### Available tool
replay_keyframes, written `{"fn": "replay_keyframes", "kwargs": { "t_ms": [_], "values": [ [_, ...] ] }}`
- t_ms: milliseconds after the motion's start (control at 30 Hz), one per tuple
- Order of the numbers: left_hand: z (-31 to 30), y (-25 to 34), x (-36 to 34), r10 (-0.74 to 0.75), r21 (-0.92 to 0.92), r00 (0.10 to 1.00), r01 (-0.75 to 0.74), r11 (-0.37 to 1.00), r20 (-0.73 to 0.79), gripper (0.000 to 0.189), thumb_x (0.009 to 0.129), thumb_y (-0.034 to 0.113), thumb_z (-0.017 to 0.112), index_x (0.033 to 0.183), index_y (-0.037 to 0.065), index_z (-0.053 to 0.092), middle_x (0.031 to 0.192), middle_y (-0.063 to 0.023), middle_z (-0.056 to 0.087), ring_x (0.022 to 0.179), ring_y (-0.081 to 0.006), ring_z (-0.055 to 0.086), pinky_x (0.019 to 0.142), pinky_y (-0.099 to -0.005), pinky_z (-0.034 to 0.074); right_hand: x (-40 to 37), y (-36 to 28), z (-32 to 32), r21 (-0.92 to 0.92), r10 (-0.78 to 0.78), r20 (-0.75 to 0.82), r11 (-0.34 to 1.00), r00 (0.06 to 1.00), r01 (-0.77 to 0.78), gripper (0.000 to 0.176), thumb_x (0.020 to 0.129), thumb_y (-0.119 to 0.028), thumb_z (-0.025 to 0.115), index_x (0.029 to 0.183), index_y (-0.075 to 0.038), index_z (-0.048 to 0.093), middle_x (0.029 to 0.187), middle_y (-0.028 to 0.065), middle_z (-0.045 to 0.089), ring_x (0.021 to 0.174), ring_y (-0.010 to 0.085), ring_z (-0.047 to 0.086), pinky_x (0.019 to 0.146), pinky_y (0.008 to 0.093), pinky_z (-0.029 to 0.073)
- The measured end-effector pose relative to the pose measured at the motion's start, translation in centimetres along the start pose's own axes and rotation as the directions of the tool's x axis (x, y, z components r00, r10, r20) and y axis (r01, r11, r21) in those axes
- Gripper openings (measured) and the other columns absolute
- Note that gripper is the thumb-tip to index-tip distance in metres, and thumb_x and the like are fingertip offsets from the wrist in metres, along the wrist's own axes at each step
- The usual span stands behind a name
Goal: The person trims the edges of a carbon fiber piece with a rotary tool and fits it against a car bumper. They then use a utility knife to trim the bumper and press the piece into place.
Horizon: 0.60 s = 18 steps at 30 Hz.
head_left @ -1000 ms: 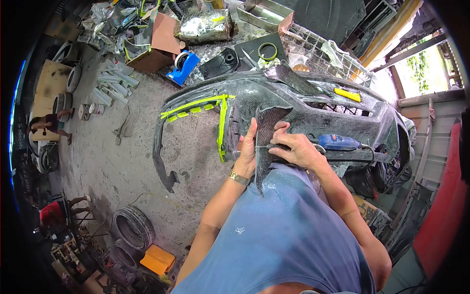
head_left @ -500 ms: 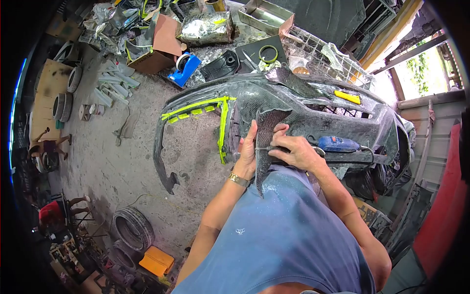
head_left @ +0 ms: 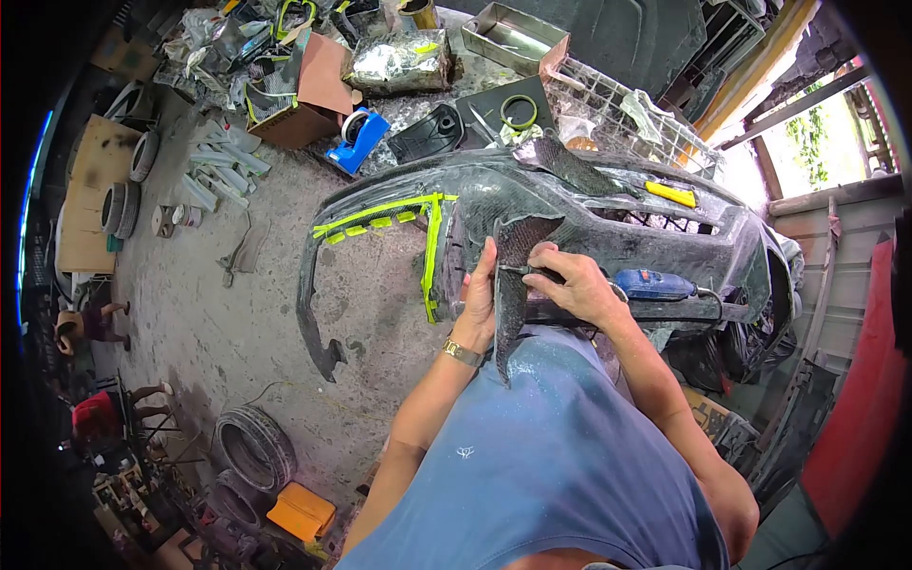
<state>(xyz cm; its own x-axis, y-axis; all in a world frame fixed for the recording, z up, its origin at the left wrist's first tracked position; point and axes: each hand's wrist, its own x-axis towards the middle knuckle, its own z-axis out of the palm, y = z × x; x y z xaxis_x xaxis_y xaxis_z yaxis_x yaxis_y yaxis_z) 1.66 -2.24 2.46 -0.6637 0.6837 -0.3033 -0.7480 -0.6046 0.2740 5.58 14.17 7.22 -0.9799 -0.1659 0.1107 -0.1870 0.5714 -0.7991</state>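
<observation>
My left hand [head_left: 480, 294], with a watch on its wrist, grips the left edge of a dark woven-textured piece [head_left: 516, 249] that tapers to a point over my shirt. A thin dark tool [head_left: 518, 270] lies across that piece, pinched in the fingers of my right hand [head_left: 578, 285]. Behind both hands stretches a large dusty bumper [head_left: 655, 249] with bright green tape [head_left: 433, 252] around its left opening. The blue power tool [head_left: 655, 283] rests against the bumper, just right of my right hand.
A yellow-handled cutter [head_left: 671, 194] lies on the bumper. Beyond it are a blue tape dispenser [head_left: 357, 142], a green tape roll [head_left: 519, 112] and a cardboard box [head_left: 318, 85]. Tyres [head_left: 256, 446] lie at lower left; people [head_left: 95, 323] are at far left.
My right hand and the thin tool have moved slightly upward along the woven piece. My left hand keeps its hold. The person at far left has changed posture.
</observation>
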Motion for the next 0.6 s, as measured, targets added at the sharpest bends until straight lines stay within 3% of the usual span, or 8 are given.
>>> {"fn": "replay_keyframes", "kwargs": {
  "t_ms": [67, 300, 367, 467, 600],
  "values": [
    [-0.7, 0.1, 0.2, -0.022, -0.001, 0.997, 0.022, 1.000, 0.075, 0.080, 0.094, 0.061, 0.045, 0.138, -0.005, 0.041, 0.134, -0.0261, 0.052, 0.124, -0.0343, 0.053, 0.100, -0.0491, 0.050, -0.3, -0.2, 0.0, 0.017, 0.021, 0.041, 1.000, 0.999, -0.021, 0.026, 0.085, -0.025, 0.070, 0.097, -0.003, 0.062, 0.087, 0.0156, 0.066, 0.079, 0.0372, 0.064, 0.067, 0.0416, 0.050],
    [-0.3, -0.2, 0.2, -0.033, -0.019, 0.998, 0.034, 0.999, 0.053, 0.082, 0.094, 0.062, 0.046, 0.138, -0.007, 0.040, 0.134, -0.0239, 0.053, 0.126, -0.0326, 0.052, 0.105, -0.0450, 0.047, -0.6, -0.5, 0.0, 0.010, 0.025, 0.081, 1.000, 0.996, -0.026, 0.024, 0.086, -0.025, 0.070, 0.097, -0.004, 0.063, 0.087, 0.0152, 0.066, 0.079, 0.0368, 0.064, 0.067, 0.0419, 0.051],
    [0.7, -0.3, 0.2, 0.007, -0.028, 1.000, -0.007, 1.000, 0.000, 0.076, 0.095, 0.061, 0.046, 0.133, -0.004, 0.048, 0.127, -0.0161, 0.060, 0.114, -0.0243, 0.061, 0.097, -0.0360, 0.052, -0.6, -0.5, 0.1, 0.042, -0.014, 0.077, 0.999, 0.997, 0.010, 0.024, 0.085, -0.024, 0.070, 0.097, -0.004, 0.064, 0.087, 0.0150, 0.066, 0.079, 0.0362, 0.065, 0.067, 0.0417, 0.051],
    [0.0, -0.2, 0.3, -0.060, -0.055, 0.996, 0.064, 0.996, 0.066, 0.076, 0.095, 0.061, 0.046, 0.134, -0.004, 0.047, 0.127, -0.0163, 0.060, 0.116, -0.0242, 0.059, 0.102, -0.0359, 0.049, -0.7, 0.0, 0.2, 0.017, 0.035, 0.068, 0.999, 0.997, -0.036, 0.024, 0.085, -0.024, 0.071, 0.097, -0.004, 0.064, 0.088, 0.0148, 0.066, 0.079, 0.0358, 0.065, 0.068, 0.0415, 0.051],
    [0.2, -0.3, 0.6, -0.043, -0.058, 0.999, 0.045, 0.997, 0.034, 0.077, 0.095, 0.061, 0.046, 0.133, -0.005, 0.047, 0.127, -0.0165, 0.060, 0.118, -0.0236, 0.058, 0.103, -0.0351, 0.047, -0.8, -0.7, -0.5, 0.014, 0.027, 0.146, 0.999, 0.989, -0.030, 0.024, 0.085, -0.024, 0.071, 0.097, -0.005, 0.063, 0.088, 0.0148, 0.066, 0.079, 0.0357, 0.065, 0.068, 0.0418, 0.051]
  ]
}}
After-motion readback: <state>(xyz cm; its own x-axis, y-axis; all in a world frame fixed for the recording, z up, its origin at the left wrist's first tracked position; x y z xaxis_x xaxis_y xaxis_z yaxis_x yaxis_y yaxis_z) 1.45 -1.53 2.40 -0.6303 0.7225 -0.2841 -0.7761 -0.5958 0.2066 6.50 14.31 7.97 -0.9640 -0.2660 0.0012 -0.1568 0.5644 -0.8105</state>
